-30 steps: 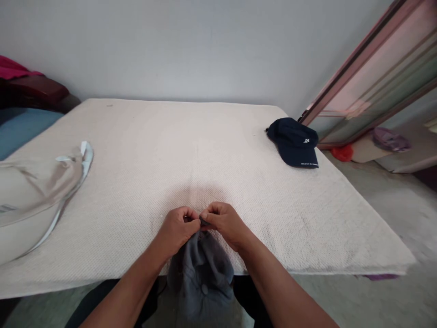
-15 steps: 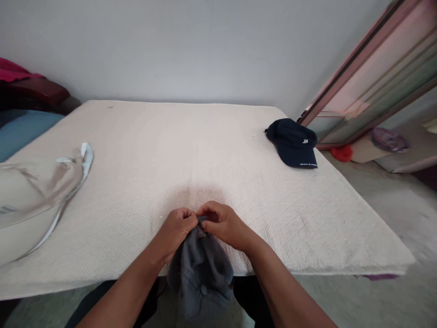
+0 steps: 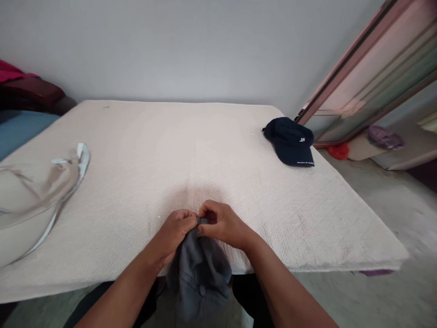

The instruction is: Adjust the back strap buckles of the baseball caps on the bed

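Note:
A grey cap (image 3: 200,273) hangs over the near edge of the white mattress (image 3: 191,155), its crown and top button towards me. My left hand (image 3: 175,232) and my right hand (image 3: 221,223) meet at the cap's back strap, both with fingers pinched on it. The strap's dark end shows between my right thumb and fingers. A navy cap (image 3: 290,146) with small white print lies at the far right of the mattress, well away from both hands.
A beige garment with pale blue trim (image 3: 37,191) lies at the mattress's left edge. Leaning against the wall on the right is a framed glass panel (image 3: 368,82). Beyond the left side stand dark furniture with a red cloth and something blue.
My hands have closed in on each other at the strap, the right fingers shifting slightly left. The view has drifted a little to the right.

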`<state>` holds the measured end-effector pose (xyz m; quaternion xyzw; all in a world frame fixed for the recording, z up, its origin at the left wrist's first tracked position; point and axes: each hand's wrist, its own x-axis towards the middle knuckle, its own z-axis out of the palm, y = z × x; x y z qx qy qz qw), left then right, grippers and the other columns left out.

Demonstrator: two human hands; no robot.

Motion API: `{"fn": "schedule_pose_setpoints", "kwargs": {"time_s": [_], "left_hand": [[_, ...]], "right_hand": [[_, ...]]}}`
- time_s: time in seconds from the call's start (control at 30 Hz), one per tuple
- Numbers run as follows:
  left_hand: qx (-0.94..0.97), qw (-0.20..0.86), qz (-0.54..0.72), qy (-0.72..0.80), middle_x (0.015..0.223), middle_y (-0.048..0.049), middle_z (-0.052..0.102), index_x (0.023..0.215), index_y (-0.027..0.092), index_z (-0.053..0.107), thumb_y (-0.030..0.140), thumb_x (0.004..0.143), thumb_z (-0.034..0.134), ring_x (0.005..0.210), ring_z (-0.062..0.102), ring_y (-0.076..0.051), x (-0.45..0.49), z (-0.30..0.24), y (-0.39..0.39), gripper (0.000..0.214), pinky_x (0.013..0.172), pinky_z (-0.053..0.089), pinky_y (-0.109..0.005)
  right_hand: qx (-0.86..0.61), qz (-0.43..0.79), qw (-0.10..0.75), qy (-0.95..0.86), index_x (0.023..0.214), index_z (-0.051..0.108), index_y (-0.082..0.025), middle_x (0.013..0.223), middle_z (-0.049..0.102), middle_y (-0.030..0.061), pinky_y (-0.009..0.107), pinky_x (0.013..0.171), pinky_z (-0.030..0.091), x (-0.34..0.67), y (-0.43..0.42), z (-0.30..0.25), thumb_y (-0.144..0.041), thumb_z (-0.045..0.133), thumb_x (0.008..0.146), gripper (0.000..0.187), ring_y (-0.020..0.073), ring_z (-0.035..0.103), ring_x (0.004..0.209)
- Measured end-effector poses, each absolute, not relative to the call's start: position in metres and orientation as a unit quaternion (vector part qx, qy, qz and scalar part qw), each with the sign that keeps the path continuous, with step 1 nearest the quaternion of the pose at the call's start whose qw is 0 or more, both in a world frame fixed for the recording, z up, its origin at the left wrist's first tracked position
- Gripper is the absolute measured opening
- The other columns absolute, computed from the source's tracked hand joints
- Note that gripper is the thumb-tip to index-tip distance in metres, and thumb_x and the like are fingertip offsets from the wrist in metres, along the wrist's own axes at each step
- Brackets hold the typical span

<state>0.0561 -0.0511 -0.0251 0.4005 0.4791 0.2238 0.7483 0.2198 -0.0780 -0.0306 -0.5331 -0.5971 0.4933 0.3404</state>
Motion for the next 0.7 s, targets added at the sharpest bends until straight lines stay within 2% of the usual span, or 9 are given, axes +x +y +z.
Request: {"fn": "schedule_pose_setpoints", "kwargs": {"time_s": [0.23,0.43,0.53,0.7], "left_hand": [[0.335,0.798,0.288,0.411,0.066,-0.0023,0.058,0.064,0.012,0.062,0.019,0.065,0.061,0.062,0.051,-0.013,0.053,-0.018,-0.047,0.007,0.059,0.040,-0.024],[0.285,0.827,0.273,0.399,0.068,-0.0040,0.060,0.064,0.013,0.063,0.017,0.065,0.058,0.065,0.054,-0.016,0.045,-0.019,-0.043,0.007,0.062,0.043,-0.026],[0.245,0.844,0.283,0.384,0.070,-0.0047,0.062,0.063,0.014,0.064,0.016,0.062,0.056,0.069,0.055,-0.016,0.042,-0.019,-0.042,0.008,0.066,0.046,-0.027],[0.243,0.862,0.271,0.354,0.067,-0.0041,0.062,0.063,0.014,0.064,0.015,0.062,0.056,0.066,0.056,-0.016,0.041,-0.020,-0.041,0.008,0.063,0.046,-0.026]], "right_hand": [[-0.506,0.544,0.386,-0.547,0.079,0.055,-0.019,0.071,0.055,-0.0022,0.023,0.057,0.037,0.221,-0.079,-0.034,-0.019,0.067,0.069,0.015,0.0115,0.051,0.066],[-0.493,0.566,0.396,-0.528,0.079,0.054,-0.019,0.066,0.053,-0.0035,0.022,0.053,0.037,0.221,-0.078,-0.026,-0.019,0.066,0.071,0.014,0.0102,0.049,0.060],[-0.476,0.563,0.405,-0.541,0.077,0.055,-0.018,0.069,0.054,-0.0026,0.022,0.056,0.037,0.222,-0.077,-0.021,-0.017,0.066,0.069,0.014,0.0101,0.048,0.064],[-0.457,0.597,0.416,-0.511,0.078,0.055,-0.017,0.067,0.051,-0.0032,0.022,0.053,0.036,0.221,-0.077,-0.021,-0.019,0.067,0.070,0.015,0.0090,0.046,0.060]]}}
